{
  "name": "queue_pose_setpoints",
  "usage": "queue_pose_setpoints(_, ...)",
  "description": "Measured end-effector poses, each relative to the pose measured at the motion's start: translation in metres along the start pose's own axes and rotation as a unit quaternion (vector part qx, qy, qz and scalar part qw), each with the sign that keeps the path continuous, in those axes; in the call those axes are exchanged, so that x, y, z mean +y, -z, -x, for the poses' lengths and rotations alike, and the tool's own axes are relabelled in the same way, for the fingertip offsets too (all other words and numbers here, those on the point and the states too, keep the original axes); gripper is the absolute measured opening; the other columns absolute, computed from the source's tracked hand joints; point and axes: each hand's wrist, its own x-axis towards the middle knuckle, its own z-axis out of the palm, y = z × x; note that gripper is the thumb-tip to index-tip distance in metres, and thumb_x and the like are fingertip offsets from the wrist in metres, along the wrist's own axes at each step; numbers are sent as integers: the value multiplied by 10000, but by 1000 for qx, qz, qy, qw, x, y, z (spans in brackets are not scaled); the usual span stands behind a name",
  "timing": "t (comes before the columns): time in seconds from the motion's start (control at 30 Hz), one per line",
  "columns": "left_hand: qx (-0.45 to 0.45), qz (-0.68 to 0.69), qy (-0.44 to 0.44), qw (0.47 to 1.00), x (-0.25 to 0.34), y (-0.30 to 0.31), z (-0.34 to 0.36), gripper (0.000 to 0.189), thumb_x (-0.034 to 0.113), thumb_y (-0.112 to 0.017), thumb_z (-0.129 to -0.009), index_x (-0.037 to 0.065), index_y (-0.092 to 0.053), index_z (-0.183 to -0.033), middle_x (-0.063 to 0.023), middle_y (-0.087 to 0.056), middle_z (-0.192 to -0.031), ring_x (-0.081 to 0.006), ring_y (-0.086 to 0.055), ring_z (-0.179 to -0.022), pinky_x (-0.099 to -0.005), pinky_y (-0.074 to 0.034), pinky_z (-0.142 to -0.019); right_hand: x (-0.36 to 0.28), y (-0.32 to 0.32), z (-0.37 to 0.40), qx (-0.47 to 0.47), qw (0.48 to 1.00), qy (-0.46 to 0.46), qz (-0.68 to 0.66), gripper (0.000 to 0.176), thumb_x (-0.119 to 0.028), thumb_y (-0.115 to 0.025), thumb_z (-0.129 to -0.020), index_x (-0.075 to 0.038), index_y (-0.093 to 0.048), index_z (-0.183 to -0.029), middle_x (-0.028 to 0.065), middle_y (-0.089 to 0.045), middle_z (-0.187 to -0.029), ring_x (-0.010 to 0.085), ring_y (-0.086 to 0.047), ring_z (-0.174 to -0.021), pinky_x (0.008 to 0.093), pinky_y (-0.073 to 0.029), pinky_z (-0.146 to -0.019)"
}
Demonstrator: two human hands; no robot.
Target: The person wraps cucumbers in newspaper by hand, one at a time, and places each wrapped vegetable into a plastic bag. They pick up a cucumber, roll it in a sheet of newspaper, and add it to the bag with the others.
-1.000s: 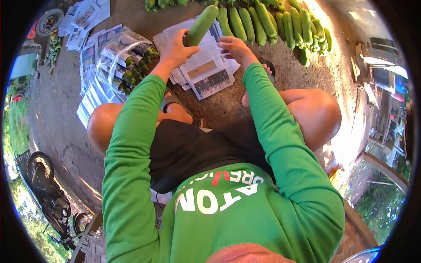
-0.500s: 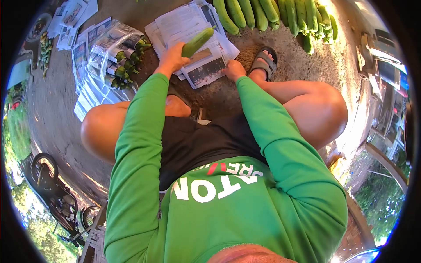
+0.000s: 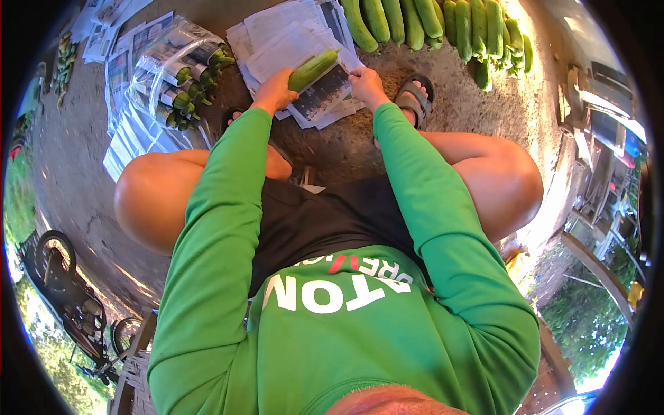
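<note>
My left hand (image 3: pixel 275 91) grips one green cucumber (image 3: pixel 314 69) by its near end and holds it low over a stack of newspaper sheets (image 3: pixel 294 48) on the ground. My right hand (image 3: pixel 366 84) pinches the near right edge of the top sheet (image 3: pixel 325 93), lifting it slightly. Both arms are in green sleeves, and I crouch with bare knees to either side.
A row of loose cucumbers (image 3: pixel 429 21) lies on the ground beyond the paper. A clear plastic bag of paper-wrapped cucumbers (image 3: pixel 183 76) rests at the left on more newspapers. My sandalled foot (image 3: pixel 413 97) is by the sheets. A motorbike (image 3: pixel 66 290) stands behind at the left.
My left hand has brought the cucumber down and nearer, onto the paper stack. My right hand has dropped to the sheet's edge and taken hold of it.
</note>
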Motion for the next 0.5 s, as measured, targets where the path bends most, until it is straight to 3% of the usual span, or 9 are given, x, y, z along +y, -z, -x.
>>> queue_pose_setpoints(0.1, 5, -10, -5, 1000, -1, -5, -2, 633, 220, -819, -776, 60, -564, -1333, -216, -655, -1236, -396, -601, -1184, -436, -473, -992, 18, -9, -16, -29, 992, -88, -80, 234, -203, -663, -957, -31, -711, -1108, 119, -729, -933, 263, -716, -766, 382, -574, -588)
queue_pose_setpoints(0.2, -5, -5, -9, 1000, 3, -11, -5, 621, 219, -817, -776, 45, -571, -1320, -228, -648, -1241, -404, -592, -1194, -442, -473, -993, -9, 10, -4, -76, 968, -193, -139, 261, -195, -635, -980, -31, -678, -1179, 111, -707, -956, 235, -698, -746, 345, -560, -510)
queue_pose_setpoints(0.33, -18, 5, -24, 1000, 11, -17, -10, 617, 234, -818, -777, 47, -576, -1314, -228, -650, -1236, -404, -592, -1194, -446, -476, -984, -14, 9, -2, -74, 975, -170, -119, 280, -120, -636, -963, -17, -653, -1224, 135, -703, -1005, 213, -689, -734, 348, -570, -526)
queue_pose_setpoints(0.5, -34, -3, 6, 999, 24, -24, -10, 618, 242, -827, -778, 58, -581, -1314, -220, -661, -1224, -402, -605, -1175, -443, -479, -975, -3, 2, -7, -57, 959, -181, -211, 311, -37, -648, -934, 39, -635, -1235, 123, -700, -1061, 200, -690, -730, 319, -595, -544)
